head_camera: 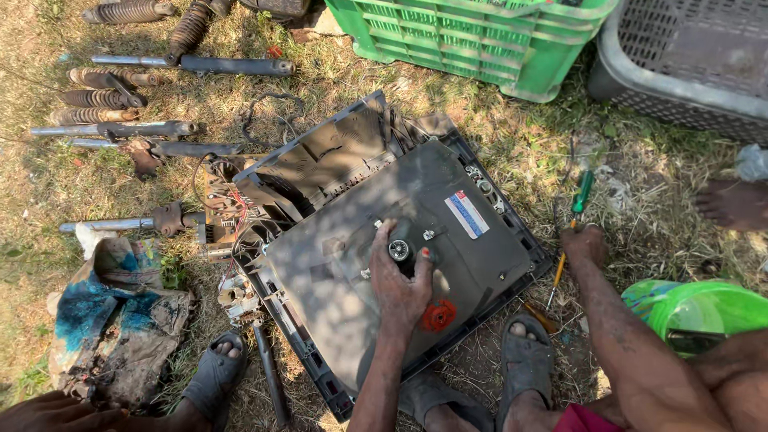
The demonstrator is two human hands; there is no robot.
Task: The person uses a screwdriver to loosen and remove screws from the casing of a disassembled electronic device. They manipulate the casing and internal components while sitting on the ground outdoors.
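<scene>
1. Grey and dusty, the funnel-shaped glass picture tube (pixel 352 264) lies face down on dry grass inside a dark plastic television frame (pixel 320 384), its narrow neck end pointing up at the camera.
2. The left hand (pixel 400 284) rests on the back of the tube with its fingers curled around the small round neck fitting (pixel 398 250), thumb on one side and fingertips on the other.
3. The right hand (pixel 584 244) is closed around a screwdriver with a green handle (pixel 582 192), just beside the frame's right edge on the grass.
4. A red round part (pixel 439 315) sits on the tube near the left wrist.
5. Grey sandals (pixel 524 360) show below the frame.
6. Rusty shock absorbers and metal rods (pixel 120 88) lie well apart at upper left; a green plastic crate (pixel 472 40) stands at the top.
</scene>
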